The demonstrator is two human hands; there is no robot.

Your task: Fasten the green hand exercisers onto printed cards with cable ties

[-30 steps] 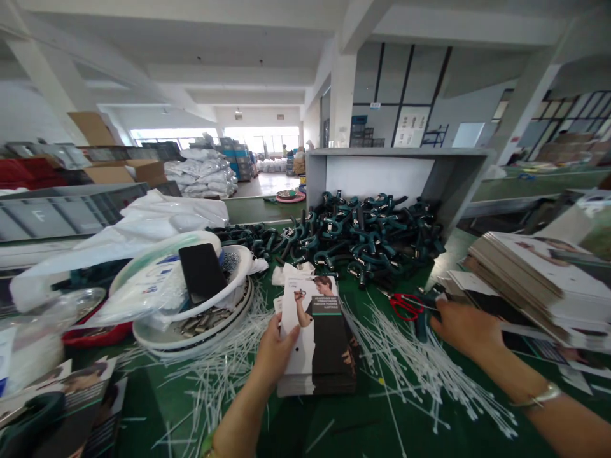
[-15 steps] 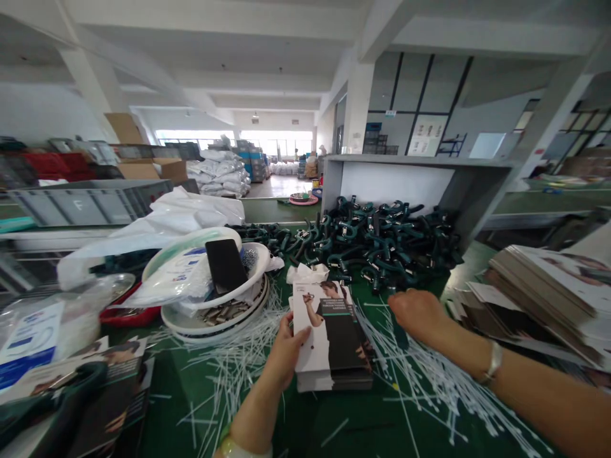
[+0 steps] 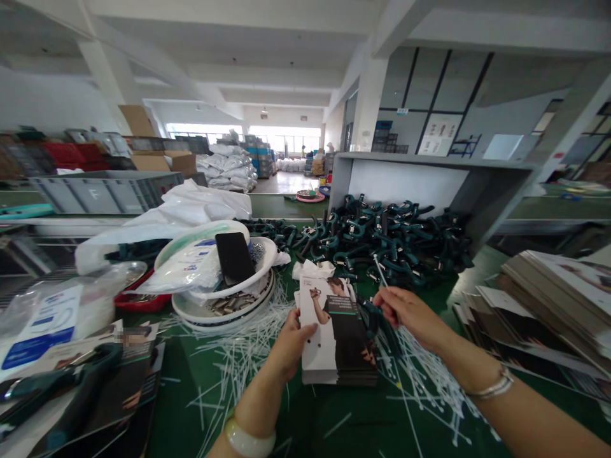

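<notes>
My left hand (image 3: 293, 343) grips the left edge of a stack of printed cards (image 3: 322, 366), thumb on the front and fingers behind. To the right of the stack, my right hand (image 3: 408, 315) is closed in a pinch on a thin white cable tie (image 3: 380, 270) that points upward. A dark teal handle-like piece (image 3: 372, 318) lies between the stack and my right fingers; whether I touch it I cannot tell. Loose white cable ties (image 3: 429, 388) spread below my right hand. More cable ties (image 3: 238, 356) are scattered left of the stack.
Teal-and-black hand grips (image 3: 382, 238) are heaped in front of a grey bin (image 3: 501, 187) on its side. At left stand white bowls (image 3: 217, 331) of metal parts with a black phone (image 3: 235, 257) on top. More printed cards (image 3: 548, 299) are piled at right.
My right hand has moved slightly left, closer to the cards, and a cable tie now sticks up from its fingers. A teal piece now shows beside the stack. My left hand still grips the cards.
</notes>
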